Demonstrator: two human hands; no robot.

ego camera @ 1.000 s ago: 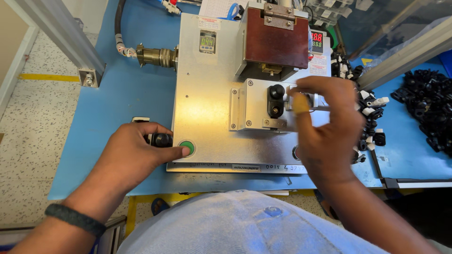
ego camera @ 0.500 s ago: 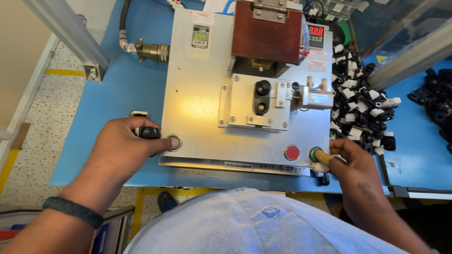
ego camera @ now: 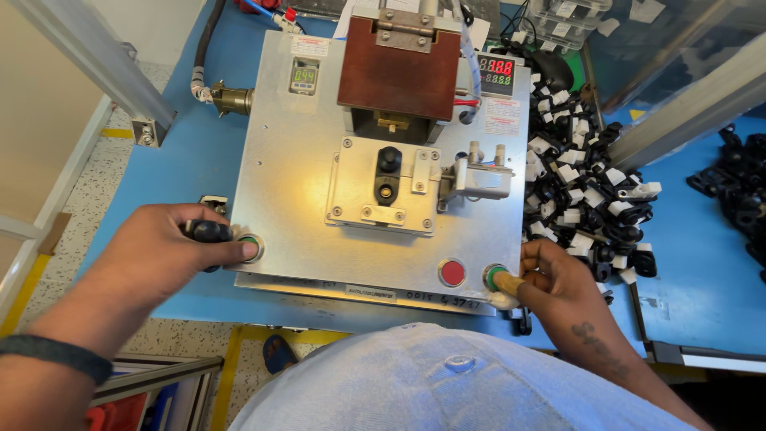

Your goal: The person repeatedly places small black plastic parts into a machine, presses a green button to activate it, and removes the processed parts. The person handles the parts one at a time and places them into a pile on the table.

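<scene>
A metal press machine (ego camera: pixel 303 199) stands on the blue bench. My left hand (ego camera: pixel 159 255) is closed around a small black part (ego camera: pixel 209 233), and one fingertip rests on the left green button (ego camera: pixel 252 246). My right hand (ego camera: pixel 558 279) has curled fingers, and its taped thumb lies on the right green button (ego camera: pixel 496 277). A red button (ego camera: pixel 452 272) sits just left of that. In the middle fixture (ego camera: pixel 383 187) a black part (ego camera: pixel 388 169) sits below the brown press head (ego camera: pixel 399 76).
A heap of black-and-white small parts (ego camera: pixel 590 191) lies right of the machine. More black parts (ego camera: pixel 742 179) lie at the far right. Two digital displays (ego camera: pixel 495 72) and a cable connector (ego camera: pixel 227 100) are at the machine's back. An aluminium frame post (ego camera: pixel 96 64) stands at the left.
My right hand left the fixture and came down to the right green button. My left hand stayed on the left green button with the black part in it.
</scene>
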